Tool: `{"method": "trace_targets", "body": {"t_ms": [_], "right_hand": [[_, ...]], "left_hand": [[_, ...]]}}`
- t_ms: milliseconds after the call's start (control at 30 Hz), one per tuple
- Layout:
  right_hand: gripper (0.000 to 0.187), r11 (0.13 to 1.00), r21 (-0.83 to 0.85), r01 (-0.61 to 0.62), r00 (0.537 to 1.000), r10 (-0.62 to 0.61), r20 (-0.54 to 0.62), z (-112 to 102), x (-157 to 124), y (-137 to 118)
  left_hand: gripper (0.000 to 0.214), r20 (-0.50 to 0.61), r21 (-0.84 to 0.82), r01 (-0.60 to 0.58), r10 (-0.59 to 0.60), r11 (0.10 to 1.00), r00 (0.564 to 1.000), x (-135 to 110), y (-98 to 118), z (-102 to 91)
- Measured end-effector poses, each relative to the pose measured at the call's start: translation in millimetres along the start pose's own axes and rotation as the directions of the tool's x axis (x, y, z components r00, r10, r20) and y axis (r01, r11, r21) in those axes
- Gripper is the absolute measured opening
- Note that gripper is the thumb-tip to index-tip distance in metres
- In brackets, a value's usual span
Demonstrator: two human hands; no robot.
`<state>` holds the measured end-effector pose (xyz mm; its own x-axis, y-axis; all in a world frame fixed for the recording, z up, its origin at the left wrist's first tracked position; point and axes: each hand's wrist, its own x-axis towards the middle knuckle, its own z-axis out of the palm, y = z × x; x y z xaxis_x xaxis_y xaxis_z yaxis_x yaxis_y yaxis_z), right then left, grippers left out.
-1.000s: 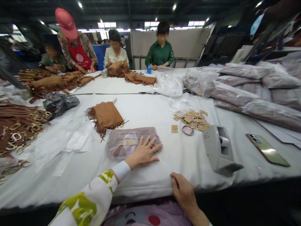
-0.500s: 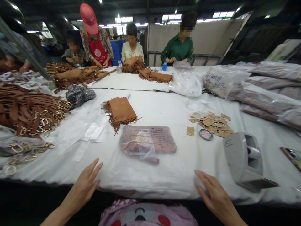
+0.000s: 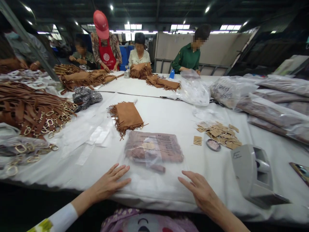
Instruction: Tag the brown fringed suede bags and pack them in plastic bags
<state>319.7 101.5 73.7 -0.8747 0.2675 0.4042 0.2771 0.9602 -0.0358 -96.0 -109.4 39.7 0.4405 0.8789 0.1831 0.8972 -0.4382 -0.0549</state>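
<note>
My left hand (image 3: 109, 183) lies flat with spread fingers on the white table cover (image 3: 169, 119), near the front edge and just left of a clear plastic bag (image 3: 154, 151) that holds a folded brown fringed piece. My right hand (image 3: 201, 191) rests open on the near right part of that bag's loose plastic. Neither hand holds anything. A loose brown fringed suede piece (image 3: 126, 116) lies farther back.
A grey tape dispenser (image 3: 253, 175) stands at right, with small tan tags (image 3: 218, 132) and a round tin (image 3: 213, 145) behind it. Brown straps with gold rings (image 3: 31, 112) pile at left. Bagged goods (image 3: 270, 103) stack at right. Several people work at the far side.
My left hand left the top of the bag, dropped to the table edge, then came back onto the cover. My right hand moved from the edge onto the bag's plastic.
</note>
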Motion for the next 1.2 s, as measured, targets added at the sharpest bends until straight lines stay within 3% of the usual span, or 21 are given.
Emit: {"method": "trace_targets", "body": {"t_ms": [133,233,333,467,600,733,833,900,967,1000,1133,1200], "right_hand": [[0.068,0.996,-0.001,0.087,0.988,-0.086,0.129,9.9,38.2,-11.5],[0.069,0.987,0.063,0.149,0.950,-0.161,0.269,18.3,69.4,-14.1],[0.070,0.980,0.082,0.183,0.923,-0.200,0.329,20.3,70.0,1.1],[0.087,0.989,-0.129,0.071,0.958,-0.032,0.285,8.9,16.2,37.7],[0.088,0.983,-0.167,0.075,0.947,-0.018,0.320,0.6,-20.4,47.3],[0.070,0.993,-0.003,0.121,0.940,-0.114,0.320,7.0,4.1,35.0],[0.045,0.957,0.261,0.129,0.952,-0.193,0.239,11.7,34.6,35.4],[0.032,0.925,0.379,-0.008,0.994,-0.036,0.108,12.1,48.0,42.0],[0.029,0.888,0.429,-0.165,0.985,0.171,0.025,10.4,52.1,49.3],[0.029,0.876,0.437,-0.202,0.976,0.218,0.013,8.9,50.4,51.9],[0.034,0.889,0.420,-0.184,0.981,0.190,0.027,3.7,26.7,51.8],[0.036,0.904,0.401,-0.150,0.989,0.141,0.052,2.6,14.7,48.4]], "left_hand": [[0.055,-0.046,-0.001,-0.039,0.039,0.999,0.998,0.9,-6.5,1.7],[0.052,-0.047,0.018,-0.096,0.096,0.995,0.994,-1.0,-14.0,0.5],[0.055,-0.066,-0.005,-0.088,0.088,0.996,0.994,-9.0,-21.0,2.0],[0.084,-0.056,-0.087,0.069,-0.074,0.994,0.996,-16.4,-30.3,6.3],[0.090,0.008,-0.130,0.047,-0.047,0.990,0.999,2.5,-40.2,6.9],[0.073,0.074,-0.180,-0.074,0.089,0.981,0.993,32.6,-49.7,5.3],[0.048,0.014,-0.299,-0.102,0.111,0.949,0.994,49.1,-57.7,1.2],[0.037,-0.051,-0.366,0.003,-0.023,0.931,0.998,56.1,-62.9,-4.4],[0.032,-0.113,-0.395,0.101,-0.157,0.913,0.981,58.5,-65.5,-10.8],[0.031,-0.147,-0.398,0.109,-0.181,0.911,0.972,57.4,-64.9,-13.3],[0.038,-0.269,-0.383,-0.032,-0.079,0.923,0.960,37.4,-50.0,-13.4],[0.048,-0.242,-0.367,-0.059,-0.035,0.928,0.970,24.8,-39.7,-8.9]]}}
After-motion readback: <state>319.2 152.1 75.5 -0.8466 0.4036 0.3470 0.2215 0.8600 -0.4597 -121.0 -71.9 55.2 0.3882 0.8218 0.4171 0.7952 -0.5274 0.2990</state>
